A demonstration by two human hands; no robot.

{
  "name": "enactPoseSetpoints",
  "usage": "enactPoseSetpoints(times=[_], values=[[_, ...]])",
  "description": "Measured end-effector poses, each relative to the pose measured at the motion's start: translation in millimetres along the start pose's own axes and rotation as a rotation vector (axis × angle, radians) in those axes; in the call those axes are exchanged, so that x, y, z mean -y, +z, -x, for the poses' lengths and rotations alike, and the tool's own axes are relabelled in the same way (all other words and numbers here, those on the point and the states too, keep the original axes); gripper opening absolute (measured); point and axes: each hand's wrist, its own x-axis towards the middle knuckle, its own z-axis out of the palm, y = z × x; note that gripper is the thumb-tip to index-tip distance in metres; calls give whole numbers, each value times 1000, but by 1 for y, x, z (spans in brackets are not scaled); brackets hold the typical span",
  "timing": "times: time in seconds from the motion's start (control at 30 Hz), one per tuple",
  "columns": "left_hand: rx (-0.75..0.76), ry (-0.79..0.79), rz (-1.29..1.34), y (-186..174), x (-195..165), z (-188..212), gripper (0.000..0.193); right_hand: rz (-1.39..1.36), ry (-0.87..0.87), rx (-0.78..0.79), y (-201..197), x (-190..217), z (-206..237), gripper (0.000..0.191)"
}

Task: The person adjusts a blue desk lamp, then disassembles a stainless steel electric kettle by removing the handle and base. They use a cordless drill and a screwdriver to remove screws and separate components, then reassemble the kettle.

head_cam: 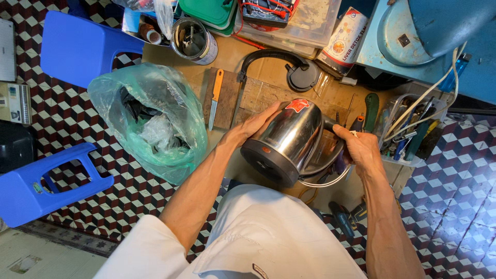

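Note:
A stainless steel electric kettle [289, 137] lies tilted on its side over my lap, its black base turned toward me. My left hand [256, 124] presses flat against the kettle's left side near the top. My right hand [361, 147] grips the kettle's black handle on the right, and white wires loop below it. A black kettle lid with a curved handle [302, 75] lies on the brown board beyond.
A green plastic bag [150, 119] of scraps sits left. A knife with an orange handle [215, 98] rests on a wood block. A tin can [194, 40], plastic boxes, a tool tub [408, 132], a green-handled screwdriver [370, 111] and two blue stools [77, 46] surround me.

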Motion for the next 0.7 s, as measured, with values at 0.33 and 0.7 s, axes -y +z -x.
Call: enactPoseSetpoints(times=[0.33,0.7], values=[[-16,-104,-258,3,-15,29,84,-28,213,171,-2,-28,-24,35],[-55,-190,-186,-2,-13,10,81,-177,276,215,-8,-63,-38,32]])
